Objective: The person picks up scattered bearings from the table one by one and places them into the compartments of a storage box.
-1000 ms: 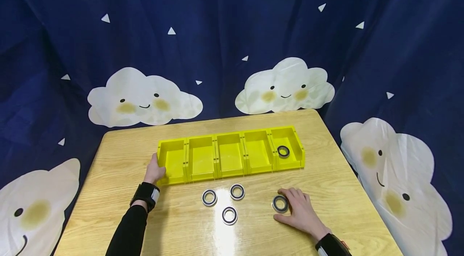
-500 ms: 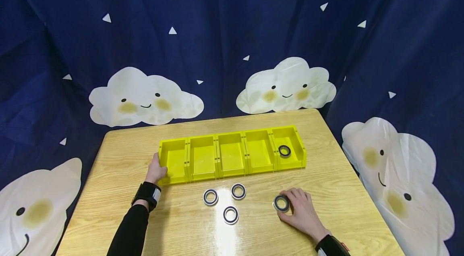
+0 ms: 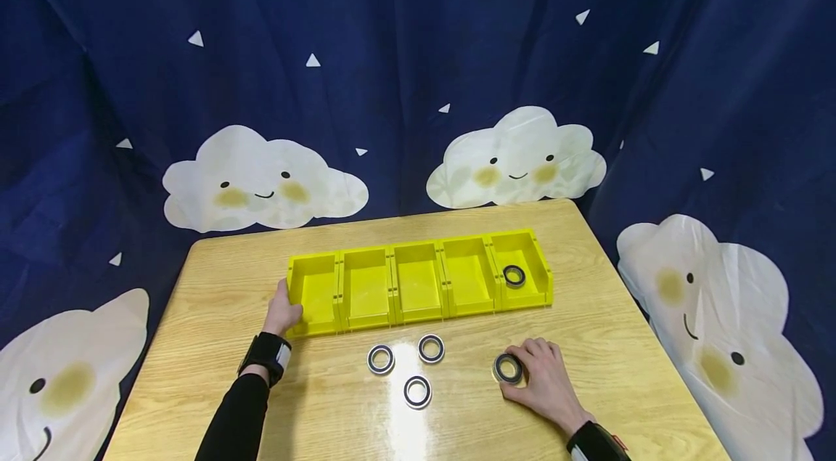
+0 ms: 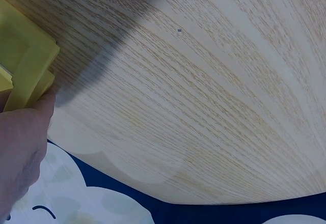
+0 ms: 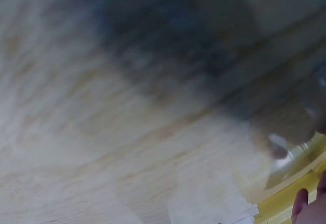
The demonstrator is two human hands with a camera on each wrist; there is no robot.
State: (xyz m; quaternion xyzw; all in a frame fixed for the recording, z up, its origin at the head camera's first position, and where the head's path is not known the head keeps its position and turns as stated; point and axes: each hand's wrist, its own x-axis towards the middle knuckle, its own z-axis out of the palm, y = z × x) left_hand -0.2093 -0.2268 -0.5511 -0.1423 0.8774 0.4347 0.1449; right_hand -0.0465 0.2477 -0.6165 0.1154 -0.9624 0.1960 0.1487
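Observation:
In the head view, a row of joined yellow bins (image 3: pixel 418 283) lies across the table. My left hand (image 3: pixel 281 311) grips its left end, thumb over the front corner; the left wrist view also shows that hand (image 4: pixel 23 142) on the yellow bin's edge (image 4: pixel 35 71). Nearer the table's right side, my right hand (image 3: pixel 547 385) pinches a black-and-silver ball bearing (image 3: pixel 499 372) between thumb and fingers, at or just over the tabletop. Another bearing (image 3: pixel 514 284) lies inside the rightmost bin. In the right wrist view, the bearing cannot be made out.
Three loose bearings lie on the table in front of the bins: one at left (image 3: pixel 381 372), one farther back (image 3: pixel 432 361), one nearest me (image 3: pixel 406 393). The wooden table (image 3: pixel 339 410) meets a dark blue curtain (image 3: pixel 392 83) with cloud prints behind and at both sides.
My right thumb and fingers have drawn closer around the bearing and now pinch it. The left hand stays on the bin's end, and the view has shifted slightly.

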